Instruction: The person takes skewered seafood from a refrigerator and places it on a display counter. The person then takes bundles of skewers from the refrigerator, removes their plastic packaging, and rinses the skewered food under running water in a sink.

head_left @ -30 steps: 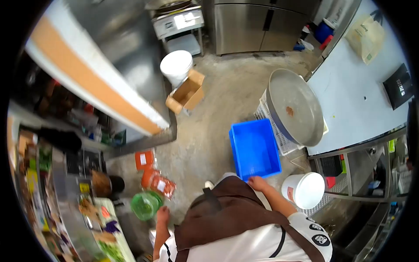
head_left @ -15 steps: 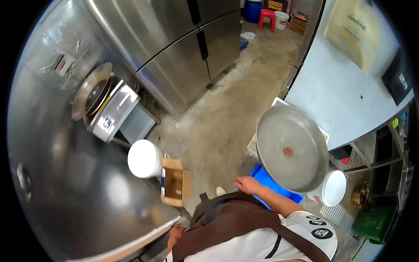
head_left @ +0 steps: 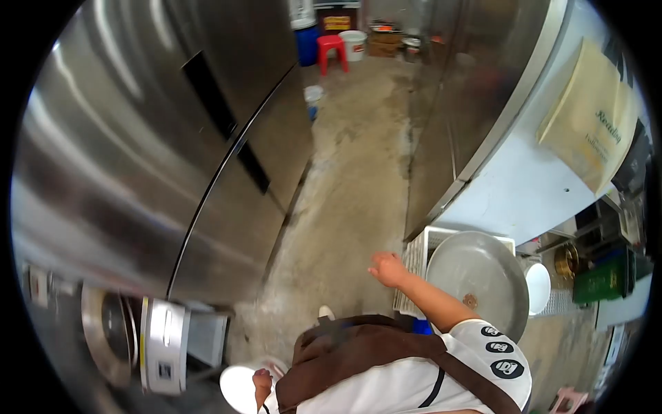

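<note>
My right hand (head_left: 387, 268) hangs over the concrete floor in front of my body, its fingers curled in and nothing showing in them. Right of that forearm is a large round metal pan (head_left: 472, 272), resting on a white plastic crate (head_left: 412, 259). A small brown patch marks the pan's bottom. Low in the view, my left hand (head_left: 262, 379) is at my side, fingers bent, with no object visible in it. Behind it is a white bucket (head_left: 238, 388), partly covered by the hand and my brown apron (head_left: 358, 362).
A tall steel refrigerator (head_left: 234, 207) lines the left of the walkway. Opposite stands a steel door (head_left: 448, 117). A red stool (head_left: 332, 52), a blue barrel (head_left: 307, 45) and a white pail (head_left: 353, 47) are at the far end. A green bin (head_left: 603, 278) is at right.
I have moved forward along the walkway; the refrigerator looms larger, and the pan and white bucket have shifted down in view. My right hand has swung forward, clear of the blue tub.
</note>
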A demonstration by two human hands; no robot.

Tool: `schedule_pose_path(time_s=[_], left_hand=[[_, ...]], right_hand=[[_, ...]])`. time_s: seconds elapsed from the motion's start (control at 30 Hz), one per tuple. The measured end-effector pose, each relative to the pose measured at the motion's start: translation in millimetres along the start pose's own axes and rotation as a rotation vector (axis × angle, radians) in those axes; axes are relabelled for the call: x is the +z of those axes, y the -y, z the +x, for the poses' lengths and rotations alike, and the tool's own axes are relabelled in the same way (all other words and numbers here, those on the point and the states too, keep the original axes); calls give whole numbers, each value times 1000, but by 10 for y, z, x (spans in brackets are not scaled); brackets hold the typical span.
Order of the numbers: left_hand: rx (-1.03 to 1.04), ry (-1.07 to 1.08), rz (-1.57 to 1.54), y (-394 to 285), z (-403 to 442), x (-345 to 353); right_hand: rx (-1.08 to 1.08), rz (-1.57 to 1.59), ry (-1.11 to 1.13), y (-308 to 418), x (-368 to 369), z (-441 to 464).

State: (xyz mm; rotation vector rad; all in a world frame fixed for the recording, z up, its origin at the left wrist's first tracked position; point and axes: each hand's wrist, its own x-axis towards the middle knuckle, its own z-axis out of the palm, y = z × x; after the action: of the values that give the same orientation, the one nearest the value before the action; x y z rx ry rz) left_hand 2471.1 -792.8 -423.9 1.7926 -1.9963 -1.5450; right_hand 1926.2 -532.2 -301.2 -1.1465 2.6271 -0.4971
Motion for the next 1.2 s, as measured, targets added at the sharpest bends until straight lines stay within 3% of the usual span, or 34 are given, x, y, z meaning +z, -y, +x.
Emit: schedule_pose_path(time_s=[0.03,0.1,0.13,0.17,0.2,0.33,0.37,0.47,0.57,0.67,0.7,0.73,0.77,0.9,0.93,1.0,1.03,1.07,1.13,1.2], left_hand=[[24,38,16,-394,390,40],[127,125,667,-1253,1198,173],[157,143,686,-1694,1566,264],[331,165,691,-2103,1868,384],[501,189,690,-2549,2181,525],[499,195,649,-4612,2971,1418],[521,214,517,-5066,3099,1710],[539,298,297,-5783,3559,2583],[558,529,475,-6592,3730,3396],[570,832,458,-7734,3663,3829],[650,821,545,-8022,3695,3869],[575,835,538,-8137,3888,4078],[630,804,559,-8388,3929,4196],[829,839,660,-9265,4230,4898],[857,899,676,-9386,4351,5134],[944,1061,761,-9839,4434,5481],[996,1136,794,-10057,4500,5671],[1060,1178,818,-10319,4574,5891],[1143,1229,861,-10693,4698,6148],[1180,1366,830,-11078,4933,6485]], right_hand=[[43,-8,-19,-102,-175,209],[183,-145,127,-329,-637,743],[195,-276,-27,-599,-714,992],[206,-412,-175,-879,-781,1182],[278,-432,-171,-1082,-1019,1441],[444,-530,-285,-2196,-1945,2602],[473,-645,-294,-2474,-2239,2912],[511,-845,-323,-3356,-2781,3725],[541,-1047,-288,-3924,-3456,4461],[499,-1227,-98,-3926,-4181,4770],[497,-1168,58,-3812,-4345,4874],[496,-1104,200,-3854,-4468,4946],[457,-1167,79,-3984,-4452,4949],[607,-1243,76,-4277,-4384,5065],[623,-1228,84,-4262,-4410,5116],[910,-960,31,-4243,-4423,5285],[939,-976,-20,-4249,-4411,5317],[1031,-923,95,-4165,-4494,5417],[1120,-889,35,-4054,-4472,5427],[1086,-916,114,-3890,-4353,5599]])
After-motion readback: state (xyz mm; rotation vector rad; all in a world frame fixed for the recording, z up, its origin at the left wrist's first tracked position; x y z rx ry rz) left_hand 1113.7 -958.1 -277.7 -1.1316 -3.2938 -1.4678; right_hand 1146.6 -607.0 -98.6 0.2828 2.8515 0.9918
